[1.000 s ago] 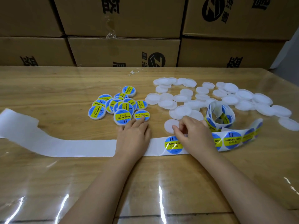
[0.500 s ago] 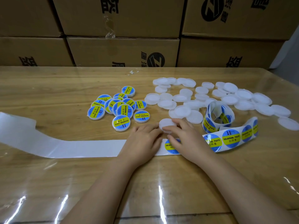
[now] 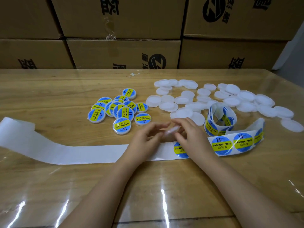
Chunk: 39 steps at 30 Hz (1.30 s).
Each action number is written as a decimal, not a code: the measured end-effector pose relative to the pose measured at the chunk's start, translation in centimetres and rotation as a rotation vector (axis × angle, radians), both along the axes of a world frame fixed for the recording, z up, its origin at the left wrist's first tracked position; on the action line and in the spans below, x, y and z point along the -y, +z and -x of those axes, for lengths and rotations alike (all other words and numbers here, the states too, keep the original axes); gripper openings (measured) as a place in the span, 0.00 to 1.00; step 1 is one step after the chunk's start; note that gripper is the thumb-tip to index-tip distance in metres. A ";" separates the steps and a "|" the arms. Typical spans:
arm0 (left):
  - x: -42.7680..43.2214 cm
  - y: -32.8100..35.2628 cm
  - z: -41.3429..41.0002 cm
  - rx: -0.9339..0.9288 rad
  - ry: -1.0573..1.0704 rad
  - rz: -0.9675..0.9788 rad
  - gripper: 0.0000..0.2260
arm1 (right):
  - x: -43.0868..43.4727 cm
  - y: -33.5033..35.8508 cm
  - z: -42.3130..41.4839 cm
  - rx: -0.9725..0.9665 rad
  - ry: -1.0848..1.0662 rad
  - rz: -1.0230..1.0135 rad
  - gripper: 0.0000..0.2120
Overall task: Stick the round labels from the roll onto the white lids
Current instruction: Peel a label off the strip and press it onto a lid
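Observation:
A blurred white lid (image 3: 171, 130) is tilted on edge between my two hands, just above the table. My right hand (image 3: 191, 137) pinches its right side with curled fingers. My left hand (image 3: 146, 139) touches its left side with curved fingers. Under both hands lies the label strip (image 3: 222, 146), with blue-and-yellow round labels on its right part and bare white backing (image 3: 65, 153) running left. The roll (image 3: 219, 120) stands right of my hands. Several plain white lids (image 3: 185, 99) are spread behind it. Several labelled lids (image 3: 122, 112) lie in a cluster at centre left.
The wooden table (image 3: 49, 96) is covered by a shiny clear sheet. Cardboard boxes (image 3: 125, 53) are stacked along its far edge. A small scrap of white paper (image 3: 134, 74) lies near the boxes.
My right hand took a white lid from the pile's near edge and lifted it. My left hand came off the strip and rose to meet the lid. The strip shifted slightly left.

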State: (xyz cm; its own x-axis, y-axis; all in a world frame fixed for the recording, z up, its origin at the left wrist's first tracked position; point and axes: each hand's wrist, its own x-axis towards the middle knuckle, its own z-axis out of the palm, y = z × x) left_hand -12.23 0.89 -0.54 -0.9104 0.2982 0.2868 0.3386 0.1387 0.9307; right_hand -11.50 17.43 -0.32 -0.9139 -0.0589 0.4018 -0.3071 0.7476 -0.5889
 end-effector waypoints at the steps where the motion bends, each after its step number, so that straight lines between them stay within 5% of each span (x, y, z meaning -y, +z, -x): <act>1: 0.1 0.1 0.1 0.029 0.007 -0.030 0.15 | 0.0 0.1 0.0 -0.009 -0.017 0.064 0.15; 5: 0.3 0.3 0.3 0.140 0.016 -0.164 0.13 | 0.0 0.6 -0.3 -0.009 -0.061 0.362 0.07; 8: 0.2 0.1 0.3 0.116 -0.003 -0.073 0.09 | 0.3 1.0 -0.6 -0.002 0.009 0.426 0.06; 13: 0.3 -0.2 0.5 0.004 0.134 -0.046 0.08 | -0.1 1.1 -1.0 -0.214 0.010 0.025 0.09; 17: 0.6 -0.2 0.5 -0.050 0.293 -0.115 0.06 | -0.8 0.7 -0.3 0.001 -0.112 -0.500 0.14; 27: 0.8 -0.4 0.7 0.010 0.335 -0.231 0.04 | -0.7 1.2 -1.3 0.176 0.108 -0.299 0.24; 32: 0.4 -0.8 1.0 -0.116 0.346 -0.074 0.11 | 0.0 1.2 -1.6 -0.030 0.235 -0.289 0.25; 39: 0.6 -1.0 0.4 -0.398 0.421 0.320 0.05 | 0.3 1.3 -1.7 -0.151 0.296 -0.222 0.16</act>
State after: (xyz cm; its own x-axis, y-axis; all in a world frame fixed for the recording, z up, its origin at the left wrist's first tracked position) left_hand -12.66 0.32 -1.59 -0.8105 0.0663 0.5820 0.5048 0.5831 0.6366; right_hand -9.78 17.14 0.93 -0.7759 -0.4112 0.4784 -0.5991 0.7178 -0.3547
